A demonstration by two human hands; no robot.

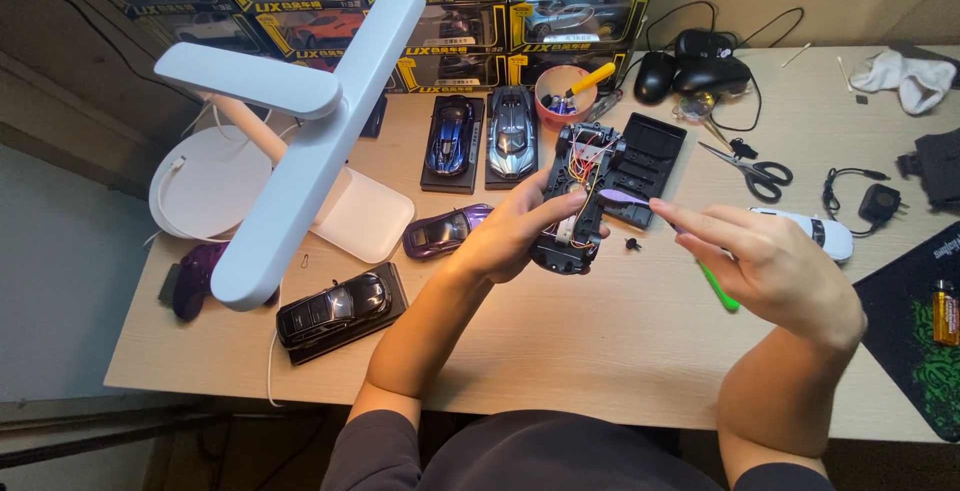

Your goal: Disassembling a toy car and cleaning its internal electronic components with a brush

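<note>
Black model car chassis (pixel 574 201), underside open w/ red and white wires showing, sits centre frame, lifted just above the pale wooden desk (pixel 600 341). Left hand (pixel 515 236) grips it from the left side, fingers wrapped around its lower half, thumb over the top edge. Right hand (pixel 765 256) comes in from the right, fingers pinched together on a thin tool w/ purple flat tip (pixel 622 195); the tip touches the chassis mid-section. A green handle (pixel 718 286) pokes out below that hand.

Just right of the chassis: black plastic base plate (pixel 648 166) flat on the desk, tiny black screw-like part (pixel 633 244) near it. Behind, top centre: pink cup (pixel 560 91) holding a yellow-handled tool. Left of that, two blue model cars on black plinths (pixel 482 141). Purple model car (pixel 445 231) close to left wrist; black model car on plinth (pixel 340 311) lower left. White T-shaped desk lamp (pixel 300 151) fills upper left. Black-handled scissors (pixel 755 173) and white car body shell (pixel 815 231) to the right; black computer mice (pixel 695 71) upper right.
</note>
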